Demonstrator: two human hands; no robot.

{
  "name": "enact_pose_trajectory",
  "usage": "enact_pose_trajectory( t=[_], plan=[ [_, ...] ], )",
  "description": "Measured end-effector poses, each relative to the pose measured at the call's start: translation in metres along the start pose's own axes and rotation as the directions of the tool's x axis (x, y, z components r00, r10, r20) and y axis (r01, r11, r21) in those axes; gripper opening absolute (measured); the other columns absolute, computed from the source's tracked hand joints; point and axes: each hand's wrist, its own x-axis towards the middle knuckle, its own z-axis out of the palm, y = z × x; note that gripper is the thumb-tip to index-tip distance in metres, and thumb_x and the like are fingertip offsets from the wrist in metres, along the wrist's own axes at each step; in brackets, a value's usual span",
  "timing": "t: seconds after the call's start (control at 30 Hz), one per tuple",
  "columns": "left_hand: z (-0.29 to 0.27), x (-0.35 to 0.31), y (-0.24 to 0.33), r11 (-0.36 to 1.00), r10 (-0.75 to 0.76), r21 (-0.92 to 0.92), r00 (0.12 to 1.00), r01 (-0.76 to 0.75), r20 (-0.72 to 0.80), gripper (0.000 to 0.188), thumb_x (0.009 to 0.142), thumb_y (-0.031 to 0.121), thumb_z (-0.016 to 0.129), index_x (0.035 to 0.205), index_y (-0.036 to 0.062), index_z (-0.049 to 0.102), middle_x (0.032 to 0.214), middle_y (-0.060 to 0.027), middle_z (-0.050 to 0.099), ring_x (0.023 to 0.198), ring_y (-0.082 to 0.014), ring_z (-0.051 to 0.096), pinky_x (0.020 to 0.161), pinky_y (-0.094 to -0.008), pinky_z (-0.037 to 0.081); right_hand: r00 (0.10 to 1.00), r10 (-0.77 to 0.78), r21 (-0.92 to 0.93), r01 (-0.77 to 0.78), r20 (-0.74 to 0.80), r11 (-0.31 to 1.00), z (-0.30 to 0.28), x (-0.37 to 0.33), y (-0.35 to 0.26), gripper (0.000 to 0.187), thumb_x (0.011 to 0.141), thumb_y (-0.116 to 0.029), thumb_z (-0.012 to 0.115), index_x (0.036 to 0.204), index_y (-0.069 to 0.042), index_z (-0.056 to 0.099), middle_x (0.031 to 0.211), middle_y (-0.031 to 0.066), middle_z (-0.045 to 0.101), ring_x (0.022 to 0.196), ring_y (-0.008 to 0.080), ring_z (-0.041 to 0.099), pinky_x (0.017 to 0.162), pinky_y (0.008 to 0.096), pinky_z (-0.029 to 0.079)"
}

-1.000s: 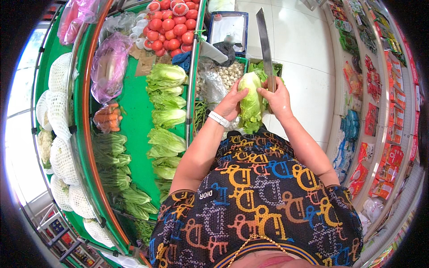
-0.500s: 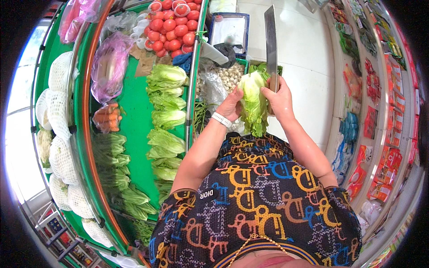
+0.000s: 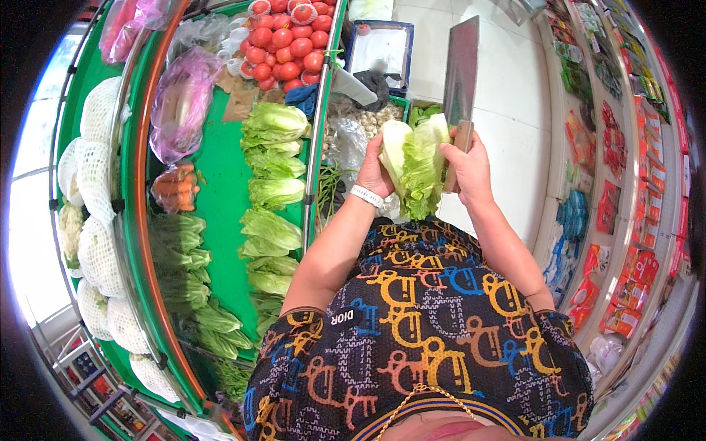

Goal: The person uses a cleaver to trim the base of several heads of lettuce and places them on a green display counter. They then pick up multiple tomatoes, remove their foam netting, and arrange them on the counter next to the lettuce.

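A pale green head of lettuce [image 3: 421, 170] is held up in front of my body, its leafy tips pointing toward me. My left hand [image 3: 373, 175] is wrapped round its left side, with a white band on the wrist. My right hand [image 3: 471, 167] grips the wooden handle of a cleaver [image 3: 461, 70], whose broad blade points away from me. The right thumb lies against the outer leaf on the lettuce's right side. That leaf stands partly apart from the whitish left part, with a gap between them at the far end.
On the green shelf to the left lie a row of lettuces [image 3: 273, 184], red tomatoes [image 3: 283, 53], bagged carrots [image 3: 175, 189] and a purple bag [image 3: 184, 103]. Beyond my hands are garlic bulbs [image 3: 375, 121] and a blue-rimmed tray [image 3: 379, 51]. Packaged goods [image 3: 632, 283] line the right shelves.
The cleaver has turned, so its blade now shows broad side on. The lettuce has opened into two parts, and my left hand has shifted slightly left.
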Motion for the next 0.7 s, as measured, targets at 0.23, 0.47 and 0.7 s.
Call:
enact_pose_trajectory(
  t=[0.23, 0.47, 0.7],
  plan=[
    [-0.032, -0.010, 0.026, 0.982, 0.182, -0.081, 0.967, -0.170, 0.177, 0.072, 0.095, 0.063, 0.047, 0.143, 0.0097, 0.051, 0.141, -0.0138, 0.058, 0.126, -0.0317, 0.057, 0.108, -0.0501, 0.046, 0.994, -0.078, -0.092, 0.071, -0.074, 0.993, -0.039, 0.018, -0.010, 0.027, 0.084, -0.006, 0.069, 0.108, -0.006, 0.056, 0.098, 0.0015, 0.057, 0.088, 0.0117, 0.054, 0.083, 0.0281, 0.045],
    [-0.045, -0.026, 0.035, 0.948, 0.278, -0.197, 0.953, -0.252, 0.119, 0.061, 0.098, 0.057, 0.050, 0.137, 0.0110, 0.055, 0.136, -0.0125, 0.060, 0.124, -0.0342, 0.056, 0.109, -0.0520, 0.042, 0.997, -0.061, -0.096, 0.055, -0.055, 0.994, -0.070, 0.055, 0.026, 0.030, 0.088, -0.019, 0.073, 0.109, -0.006, 0.057, 0.099, 0.0025, 0.059, 0.090, 0.0125, 0.055, 0.085, 0.0292, 0.046],
    [-0.023, -0.051, 0.034, 0.933, 0.349, -0.147, 0.927, -0.330, 0.135, 0.065, 0.097, 0.060, 0.050, 0.143, 0.0139, 0.050, 0.137, -0.0105, 0.059, 0.123, -0.0326, 0.057, 0.106, -0.0510, 0.045, 0.980, -0.072, -0.234, 0.026, -0.188, 0.972, -0.068, 0.055, 0.060, 0.028, 0.085, -0.015, 0.076, 0.107, -0.004, 0.061, 0.095, 0.0031, 0.062, 0.086, 0.0132, 0.056, 0.082, 0.0288, 0.046]
  ],
)
